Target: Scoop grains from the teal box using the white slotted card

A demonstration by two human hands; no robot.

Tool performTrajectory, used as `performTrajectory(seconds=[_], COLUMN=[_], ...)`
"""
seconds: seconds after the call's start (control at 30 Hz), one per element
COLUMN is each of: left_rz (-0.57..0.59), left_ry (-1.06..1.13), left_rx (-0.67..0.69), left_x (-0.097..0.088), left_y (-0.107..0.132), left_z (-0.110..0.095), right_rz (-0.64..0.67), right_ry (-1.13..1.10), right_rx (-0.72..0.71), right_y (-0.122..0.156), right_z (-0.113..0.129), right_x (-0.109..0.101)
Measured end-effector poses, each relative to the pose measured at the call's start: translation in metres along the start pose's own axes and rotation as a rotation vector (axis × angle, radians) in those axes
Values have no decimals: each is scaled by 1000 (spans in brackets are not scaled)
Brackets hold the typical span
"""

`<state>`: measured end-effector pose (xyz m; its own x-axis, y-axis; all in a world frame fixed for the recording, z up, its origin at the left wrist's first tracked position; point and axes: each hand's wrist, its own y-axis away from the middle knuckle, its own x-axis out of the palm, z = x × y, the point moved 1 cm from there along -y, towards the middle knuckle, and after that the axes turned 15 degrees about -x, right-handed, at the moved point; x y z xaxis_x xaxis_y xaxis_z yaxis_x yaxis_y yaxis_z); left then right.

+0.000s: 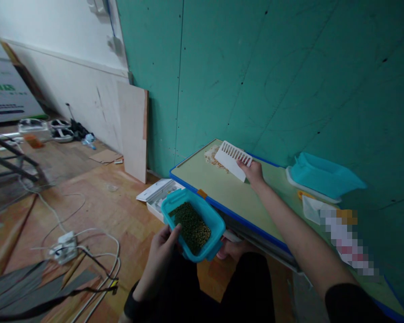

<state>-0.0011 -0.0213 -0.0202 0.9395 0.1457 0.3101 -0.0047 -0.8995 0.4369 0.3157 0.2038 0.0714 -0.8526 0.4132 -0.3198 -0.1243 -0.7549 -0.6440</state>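
My left hand (166, 244) grips the near rim of a turquoise plastic container (217, 220), thumb over the edge. Inside lie dark green beans (185, 215) and, towards the right, yellowish beans (204, 233). The container is held beside the blue-edged table, just off its front side. My right hand (252, 172) is closed on a flat white plastic plate (230, 163) with a row of slots along its upper edge. The plate stands tilted over the tabletop, next to a spread of pale grains (212, 157) that it partly covers.
The pale green table (195, 172) stands against a green wall. On its right are a turquoise bin (323, 175) on a white lid and a white packet (311, 208). An open white box (155, 195) is on the floor. Cables and a power strip (65, 246) lie at left.
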Motion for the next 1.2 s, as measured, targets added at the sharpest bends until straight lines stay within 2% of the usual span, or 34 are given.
performTrajectory(seconds=[0.2, 0.4, 0.53, 0.8, 1.07, 1.2], left_rz=[-21, -8, -23, -41, -51, -45], left_ry=[15, 21, 11, 10, -41, -21], left_rx=[-13, -15, -17, -19, 3, -5], left_x=[1, 5, 5, 1, 3, 4], left_y=[-3, 0, 2, -4, 2, 0], left_z=[5, 2, 0, 11, 2, 4], right_rz=[-6, -3, -2, 45, 94, 102], right_ry=[-84, -103, -140, -155, -216, -232], right_rx=[11, 13, 5, 30, -15, -13], right_y=[-14, -24, -29, -39, -40, -38], right_z=[-10, -17, -16, -12, -11, -8], right_x=[12, 25, 35, 51, 57, 57])
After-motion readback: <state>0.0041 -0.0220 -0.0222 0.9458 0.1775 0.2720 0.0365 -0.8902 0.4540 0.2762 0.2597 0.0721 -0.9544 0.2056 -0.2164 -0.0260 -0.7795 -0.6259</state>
